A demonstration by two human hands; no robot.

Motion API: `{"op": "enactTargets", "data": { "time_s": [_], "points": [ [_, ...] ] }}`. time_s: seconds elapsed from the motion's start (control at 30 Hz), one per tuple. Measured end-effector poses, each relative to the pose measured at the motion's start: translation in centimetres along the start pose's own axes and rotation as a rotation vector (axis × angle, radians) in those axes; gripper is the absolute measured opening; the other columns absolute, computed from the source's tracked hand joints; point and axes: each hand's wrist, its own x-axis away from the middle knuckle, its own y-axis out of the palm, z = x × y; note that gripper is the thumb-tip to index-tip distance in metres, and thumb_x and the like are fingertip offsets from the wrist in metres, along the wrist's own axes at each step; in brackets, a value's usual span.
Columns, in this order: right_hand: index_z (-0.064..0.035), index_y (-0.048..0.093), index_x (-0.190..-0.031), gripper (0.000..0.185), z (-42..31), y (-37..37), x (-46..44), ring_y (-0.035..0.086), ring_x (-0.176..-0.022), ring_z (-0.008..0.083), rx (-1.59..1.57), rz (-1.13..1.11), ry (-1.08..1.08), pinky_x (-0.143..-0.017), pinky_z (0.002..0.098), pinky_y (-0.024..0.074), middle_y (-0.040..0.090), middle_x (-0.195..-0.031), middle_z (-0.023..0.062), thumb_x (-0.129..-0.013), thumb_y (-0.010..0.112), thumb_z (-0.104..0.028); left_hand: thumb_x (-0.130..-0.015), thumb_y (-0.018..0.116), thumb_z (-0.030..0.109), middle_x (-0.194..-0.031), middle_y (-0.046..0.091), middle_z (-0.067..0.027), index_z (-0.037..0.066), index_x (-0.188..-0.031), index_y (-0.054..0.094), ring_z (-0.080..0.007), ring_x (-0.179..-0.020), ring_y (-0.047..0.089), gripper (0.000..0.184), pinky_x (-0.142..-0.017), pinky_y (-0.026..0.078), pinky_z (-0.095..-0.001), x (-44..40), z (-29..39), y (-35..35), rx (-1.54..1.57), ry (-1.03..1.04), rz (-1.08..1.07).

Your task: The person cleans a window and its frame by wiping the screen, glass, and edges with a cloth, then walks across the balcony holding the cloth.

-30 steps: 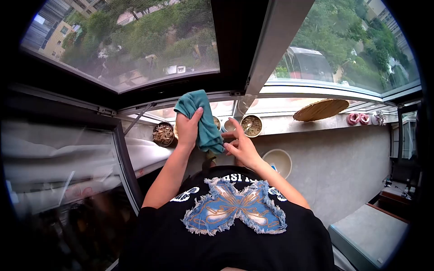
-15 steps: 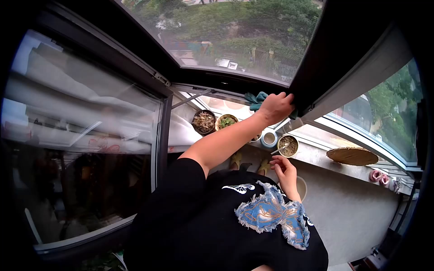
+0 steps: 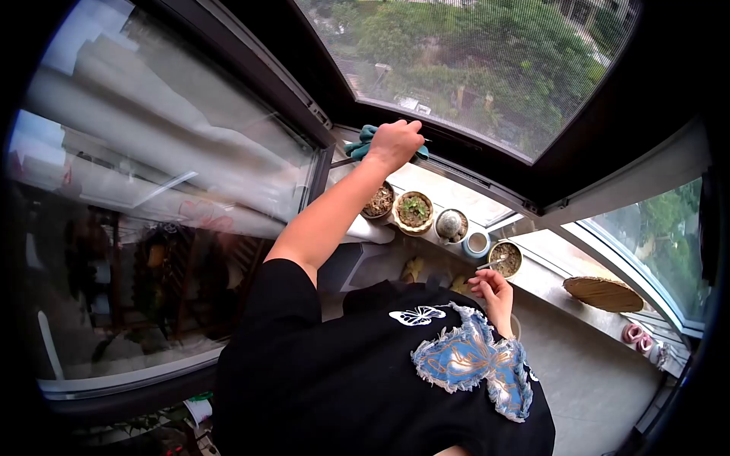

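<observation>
My left hand is closed around a teal cloth, bunched under its palm. It presses the cloth along the lower rail of the dark window frame, below the mesh screen. My right hand hangs in front of my body, fingers loosely bent and apart, with nothing seen in it. Just beyond its fingertips is a pot of soil with a light-coloured spoon-like handle sticking out.
Along the sill stand a cactus pot, a leafy plant pot, a blue-rimmed pot and a pot of dry plants. A round woven disc and pink shoes lie right. An open glass pane fills the left.
My left hand has slid leftward along the frame's lower rail with the cloth. The view has shifted, bringing the cactus pot into sight. My right hand's fingers have drawn closer together.
</observation>
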Motion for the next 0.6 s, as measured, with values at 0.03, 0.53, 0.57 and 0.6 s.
{"op": "enactTargets", "data": {
  "time_s": [0.03,0.53,0.57,0.6],
  "points": [
    [-0.0006,0.065,-0.119,0.02,-0.1,0.0,-0.1,0.068,-0.086,0.0099,0.008,0.005,-0.012,-0.077,0.0235,0.0524,0.075,-0.104,0.0081,-0.102,0.054,0.0,-0.081,0.063,0.013,-0.089,0.057,0.002,0.019,-0.076,0.066,-0.0188,-0.081,0.064,0.009,-0.059,0.055,-0.0346,0.7,-0.4,-0.2,-0.015,0.005,0.035],
    [0.0025,0.065,-0.117,0.023,1.7,0.2,0.0,0.07,-0.094,0.0137,-0.006,0.053,-0.004,-0.08,0.0262,0.0562,0.073,-0.102,0.0089,-0.098,0.053,0.006,-0.094,0.059,0.01,-0.101,0.066,-0.0112,0.009,-0.088,0.069,-0.0332,-0.089,0.074,0.012,-0.07,0.062,-0.0454,2.2,-4.7,3.2,-0.206,-0.75,-0.088],
    [0.0025,0.065,-0.117,0.023,1.7,0.3,0.1,0.07,-0.094,0.0137,-0.01,0.066,-0.006,-0.08,0.0262,0.0562,0.073,-0.102,0.0089,-0.098,0.053,0.006,-0.094,0.06,0.009,-0.1,0.068,-0.0115,0.007,-0.087,0.071,-0.0325,-0.088,0.075,0.013,-0.07,0.063,-0.0443,2.0,-4.9,3.0,-0.207,-0.838,-0.111],
    [0.0025,0.065,-0.117,0.023,1.6,0.4,0.0,0.07,-0.094,0.0137,-0.008,0.081,-0.011,-0.08,0.0262,0.0563,0.073,-0.102,0.0091,-0.098,0.053,0.006,-0.093,0.061,0.009,-0.1,0.069,-0.0117,0.006,-0.086,0.073,-0.0318,-0.087,0.076,0.015,-0.07,0.064,-0.0433,1.8,-5.3,2.6,-0.207,-0.923,-0.133]
  ]
}}
